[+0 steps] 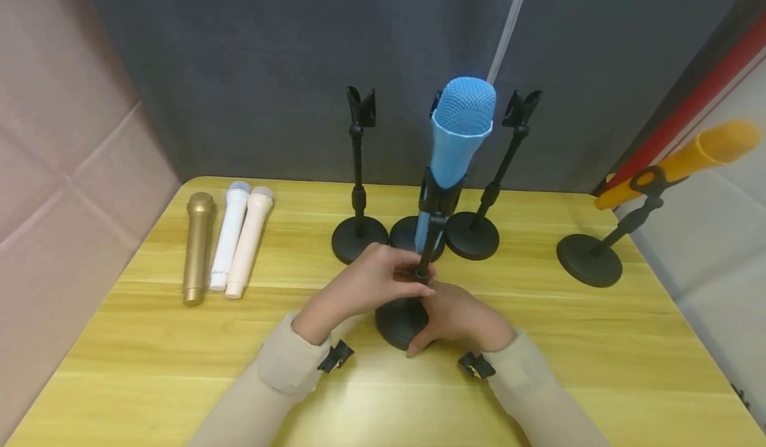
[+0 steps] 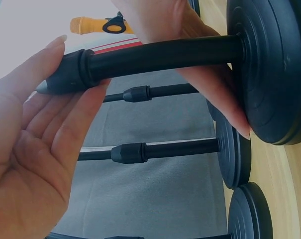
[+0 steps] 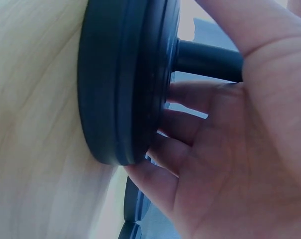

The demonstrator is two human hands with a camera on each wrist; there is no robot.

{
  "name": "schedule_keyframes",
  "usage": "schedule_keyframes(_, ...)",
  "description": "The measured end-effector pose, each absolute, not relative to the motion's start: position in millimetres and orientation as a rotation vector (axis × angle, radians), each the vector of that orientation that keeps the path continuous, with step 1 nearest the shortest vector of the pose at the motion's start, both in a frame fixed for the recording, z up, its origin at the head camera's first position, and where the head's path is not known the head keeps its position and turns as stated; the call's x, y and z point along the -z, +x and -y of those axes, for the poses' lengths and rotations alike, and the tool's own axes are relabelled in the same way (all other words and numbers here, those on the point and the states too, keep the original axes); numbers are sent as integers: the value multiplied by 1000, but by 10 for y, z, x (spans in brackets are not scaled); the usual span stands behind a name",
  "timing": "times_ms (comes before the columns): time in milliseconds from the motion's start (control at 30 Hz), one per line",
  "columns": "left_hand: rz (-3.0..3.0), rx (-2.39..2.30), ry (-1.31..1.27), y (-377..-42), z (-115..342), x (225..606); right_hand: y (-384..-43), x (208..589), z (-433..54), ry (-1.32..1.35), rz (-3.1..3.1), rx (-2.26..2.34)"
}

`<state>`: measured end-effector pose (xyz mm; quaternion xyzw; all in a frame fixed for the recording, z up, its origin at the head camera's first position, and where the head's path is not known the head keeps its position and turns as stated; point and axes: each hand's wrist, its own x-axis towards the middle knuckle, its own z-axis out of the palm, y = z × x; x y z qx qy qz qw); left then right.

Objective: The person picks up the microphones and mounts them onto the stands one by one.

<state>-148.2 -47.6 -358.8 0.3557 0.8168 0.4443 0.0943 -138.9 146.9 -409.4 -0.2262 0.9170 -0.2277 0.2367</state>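
Observation:
A light-blue microphone (image 1: 461,148) sits tilted, head up, in the clip of a black microphone stand (image 1: 395,324) near the table's middle. My left hand (image 1: 374,277) holds that stand's pole, thumb and fingers about its collar (image 2: 80,72), as the left wrist view shows. Lower down, my right hand (image 1: 457,314) grips the round base from the right. Its fingers lie along the base's edge (image 3: 120,89) in the right wrist view, beside the lower pole. The base stands on the wooden table.
Behind are black stands with bare clips, one at left (image 1: 359,237) and one at right (image 1: 473,237); another base (image 1: 403,231) is partly hidden between them. An orange microphone (image 1: 688,161) rests in a stand at far right. Gold (image 1: 199,247), white (image 1: 230,237) and pale pink (image 1: 250,241) microphones lie left.

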Motion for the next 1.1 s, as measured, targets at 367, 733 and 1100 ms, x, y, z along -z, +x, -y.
schedule_keyframes(367,-2431,-1325,1033,-1477,457,3604,-1390,4119,-1474,-618,-2516,635)
schedule_keyframes(733,-2401,-1346,997,-1465,458,3578,-1386,4095,-1465,-620,-2519,640)
schedule_keyframes(1100,-2321,-1346,1059,-1522,493,3645,-1388,4108,-1478,-657,-2518,667)
